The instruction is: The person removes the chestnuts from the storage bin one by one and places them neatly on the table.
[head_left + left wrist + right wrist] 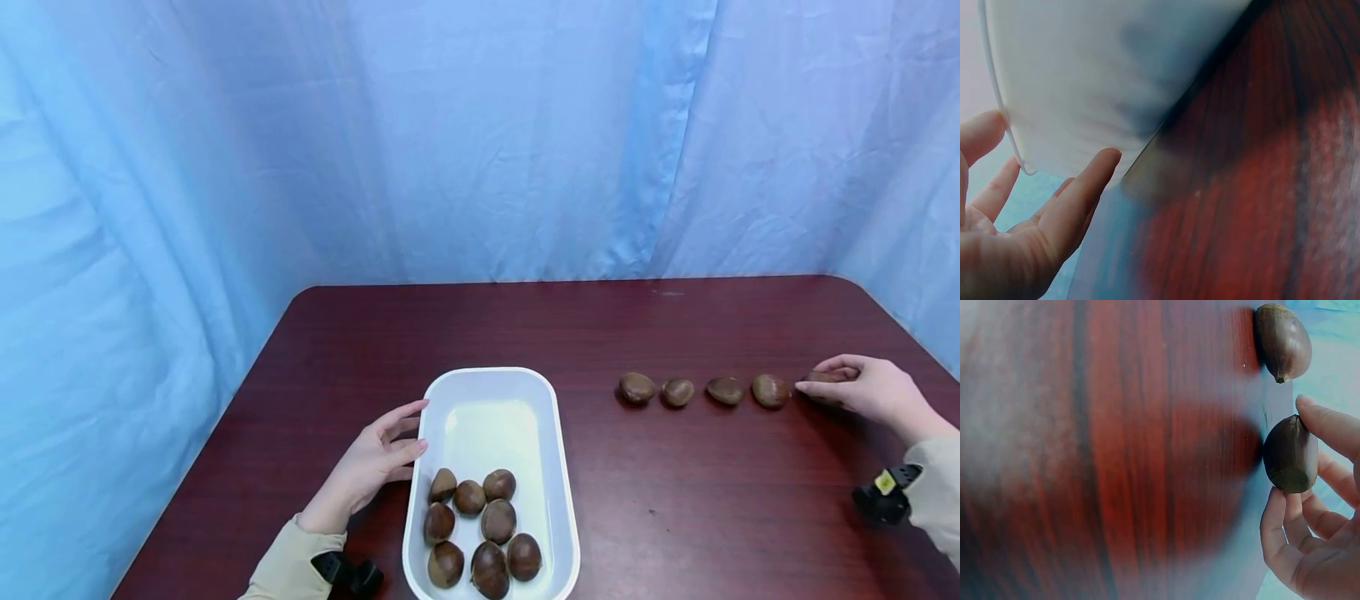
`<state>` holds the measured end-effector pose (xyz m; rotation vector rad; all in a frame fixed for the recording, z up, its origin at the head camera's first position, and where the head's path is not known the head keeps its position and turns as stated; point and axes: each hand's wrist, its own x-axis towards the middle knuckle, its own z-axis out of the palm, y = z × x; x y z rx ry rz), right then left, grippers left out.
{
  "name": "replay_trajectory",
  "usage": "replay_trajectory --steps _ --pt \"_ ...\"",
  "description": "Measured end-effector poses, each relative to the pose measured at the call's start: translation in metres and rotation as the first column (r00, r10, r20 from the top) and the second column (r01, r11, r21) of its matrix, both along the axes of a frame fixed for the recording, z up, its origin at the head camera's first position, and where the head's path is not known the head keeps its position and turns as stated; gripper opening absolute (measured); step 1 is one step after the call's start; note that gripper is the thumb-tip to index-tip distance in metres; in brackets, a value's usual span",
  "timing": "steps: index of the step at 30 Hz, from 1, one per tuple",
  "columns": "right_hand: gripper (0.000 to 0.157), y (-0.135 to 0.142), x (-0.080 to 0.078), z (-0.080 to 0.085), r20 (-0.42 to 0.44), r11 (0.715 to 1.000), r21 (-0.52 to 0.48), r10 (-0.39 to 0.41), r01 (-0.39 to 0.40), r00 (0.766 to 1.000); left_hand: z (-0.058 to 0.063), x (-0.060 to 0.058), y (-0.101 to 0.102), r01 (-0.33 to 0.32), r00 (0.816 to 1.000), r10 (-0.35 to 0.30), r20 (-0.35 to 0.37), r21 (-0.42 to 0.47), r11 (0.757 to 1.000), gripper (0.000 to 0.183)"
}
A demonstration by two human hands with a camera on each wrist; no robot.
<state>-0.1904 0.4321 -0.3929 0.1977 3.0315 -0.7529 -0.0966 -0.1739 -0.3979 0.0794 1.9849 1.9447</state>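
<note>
At the right end of a row on the table, my right hand (877, 392) pinches a brown chestnut (1291, 456). In the right wrist view the thumb is at its top and the fingertips are at its lower end. Beside it lies another chestnut (1285, 340). My left hand (371, 462) touches the left side of a white plastic tray (491, 425), its fingers extended along the rim and outer wall (1060, 81). Several chestnuts (498, 521) lie in the near half of the tray.
The row's other chestnuts (678, 392) lie along the right half of the dark red wooden table (675, 492). Light blue curtains (480, 150) hang behind the table and along its sides.
</note>
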Motion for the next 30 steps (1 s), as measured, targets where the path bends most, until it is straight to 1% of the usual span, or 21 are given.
replay_trajectory --steps 7,11,16,19,21,23,25,27,30 --pt "0.049 0.002 0.000 0.003 -0.019 0.999 0.028 -0.020 0.021 1.000 -0.001 -0.001 0.000 0.000 1.000 0.000 -0.016 -0.013 1.000 0.063" --pt "0.053 0.004 0.002 0.006 -0.021 0.999 0.029 -0.024 0.025 0.999 -0.002 -0.001 0.000 -0.002 1.000 0.002 -0.006 -0.008 1.000 0.063" --pt "0.055 0.011 0.001 0.009 -0.034 0.998 0.051 -0.022 0.024 0.999 -0.001 0.000 0.000 -0.002 1.000 0.002 -0.015 -0.013 1.000 0.063" --pt "0.058 0.016 -0.002 0.010 -0.041 0.999 0.035 -0.014 0.015 0.999 -0.001 0.000 0.000 -0.005 1.000 0.005 -0.022 -0.018 1.000 0.063" --pt "0.061 0.020 -0.005 0.008 -0.062 0.998 0.055 -0.018 0.022 0.998 0.000 0.000 0.000 -0.006 1.000 0.006 -0.025 -0.022 1.000 0.063" --pt "0.064 0.021 -0.008 0.008 -0.067 0.999 0.052 -0.011 0.014 0.998 0.000 -0.001 0.000 -0.008 1.000 0.007 -0.026 -0.025 1.000 0.063" --pt "0.066 0.018 -0.011 0.010 -0.067 0.999 0.053 0.003 0.000 0.998 0.000 -0.001 0.000 -0.008 1.000 0.007 -0.027 -0.028 1.000 0.063" --pt "0.062 0.010 -0.013 0.011 -0.095 0.997 0.077 0.010 -0.002 0.995 0.000 0.000 0.000 -0.008 1.000 0.007 -0.024 -0.029 1.000 0.063" --pt "0.057 -0.015 -0.010 0.026 -0.078 0.996 0.047 0.082 -0.079 0.994 0.000 0.000 0.001 -0.005 1.000 0.004 -0.018 -0.030 1.000 0.063"
